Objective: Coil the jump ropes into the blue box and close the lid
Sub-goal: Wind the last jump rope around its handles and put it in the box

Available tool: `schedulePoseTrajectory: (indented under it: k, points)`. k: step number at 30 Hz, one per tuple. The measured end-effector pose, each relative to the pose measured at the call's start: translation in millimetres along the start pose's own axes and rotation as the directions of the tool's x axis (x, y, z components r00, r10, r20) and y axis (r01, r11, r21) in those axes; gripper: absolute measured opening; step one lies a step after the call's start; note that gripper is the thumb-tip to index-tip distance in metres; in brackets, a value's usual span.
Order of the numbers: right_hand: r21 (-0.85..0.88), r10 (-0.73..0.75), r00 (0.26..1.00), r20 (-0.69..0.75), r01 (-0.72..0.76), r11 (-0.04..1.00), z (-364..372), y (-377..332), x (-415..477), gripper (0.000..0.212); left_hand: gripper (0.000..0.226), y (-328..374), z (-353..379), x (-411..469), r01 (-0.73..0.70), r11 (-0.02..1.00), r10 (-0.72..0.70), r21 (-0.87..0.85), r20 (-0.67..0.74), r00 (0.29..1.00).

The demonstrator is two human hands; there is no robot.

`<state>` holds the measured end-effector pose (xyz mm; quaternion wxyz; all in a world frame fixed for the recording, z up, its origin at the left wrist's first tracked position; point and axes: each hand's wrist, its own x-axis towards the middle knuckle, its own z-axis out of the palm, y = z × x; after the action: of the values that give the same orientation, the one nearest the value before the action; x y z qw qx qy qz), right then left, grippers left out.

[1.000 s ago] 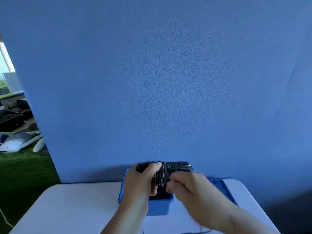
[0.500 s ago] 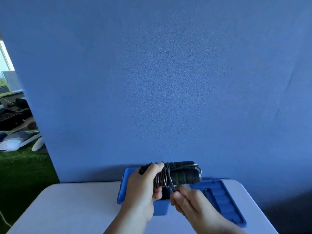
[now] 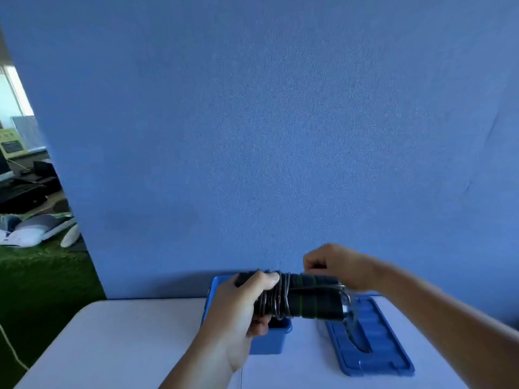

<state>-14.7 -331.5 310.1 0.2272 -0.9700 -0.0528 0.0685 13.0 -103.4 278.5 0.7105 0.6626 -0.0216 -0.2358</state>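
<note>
My left hand [image 3: 241, 304] grips the left end of two black foam jump rope handles [image 3: 311, 300] held side by side above the open blue box [image 3: 269, 339]. A thin wire rope [image 3: 276, 299] is wound in several turns round the handles beside my thumb. My right hand [image 3: 337, 265] is behind and above the handles, fingers curled and pinching the rope. The blue lid [image 3: 373, 338] lies flat on the white table [image 3: 112, 346] to the right of the box. The inside of the box is mostly hidden by my left hand.
A tall blue fabric screen [image 3: 266, 136] stands right behind the table. Beyond its left edge is green turf [image 3: 36, 279] with white objects and dark equipment. A pale cord [image 3: 11, 349] hangs near the table's left edge.
My right hand has swung from below the handles up and over to behind them, carrying the rope round. The lid has come into full view.
</note>
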Motion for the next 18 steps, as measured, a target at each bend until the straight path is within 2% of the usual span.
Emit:
schedulePoseTrajectory:
  k: [1,2,5,8,10,13,18]
  points:
    - [-0.024,-0.012,0.999,-0.035,0.011,1.0,-14.6,-11.9,2.1,0.035,0.028,-2.6,-2.5,-11.7,-0.064,0.993,0.07,-0.098,0.067,0.995]
    - [-0.045,-0.052,0.998,-0.037,0.05,0.998,-28.5,-23.2,3.4,0.038,0.018,0.8,3.5,-19.2,-0.062,0.985,0.078,-0.159,0.095,0.992]
    - [-0.175,-0.097,0.995,0.002,0.096,0.98,-46.7,-43.0,3.1,0.046,0.016,-1.0,1.8,-30.2,-0.187,0.978,0.191,-0.093,0.032,0.981]
    - [-0.295,-0.077,0.997,-0.014,0.069,0.953,-56.7,-62.4,-1.1,0.046,0.021,6.3,4.3,-19.5,-0.173,0.983,0.172,-0.066,-0.013,0.985]
    - [-0.316,-0.042,0.998,-0.036,0.029,0.948,-56.9,-74.9,-4.4,0.044,0.018,5.4,2.7,-15.8,-0.188,0.981,0.187,-0.05,-0.033,0.982]
    - [-0.246,0.032,0.995,-0.093,-0.054,0.968,-44.4,-87.1,-12.6,0.034,0.018,5.0,2.5,-10.7,-0.207,0.977,0.2,-0.059,-0.098,0.975]
    - [-0.066,0.058,0.978,-0.202,-0.073,0.995,-13.6,-88.6,-24.7,0.028,0.02,5.3,3.7,-3.7,-0.21,0.974,0.191,-0.085,-0.191,0.963]
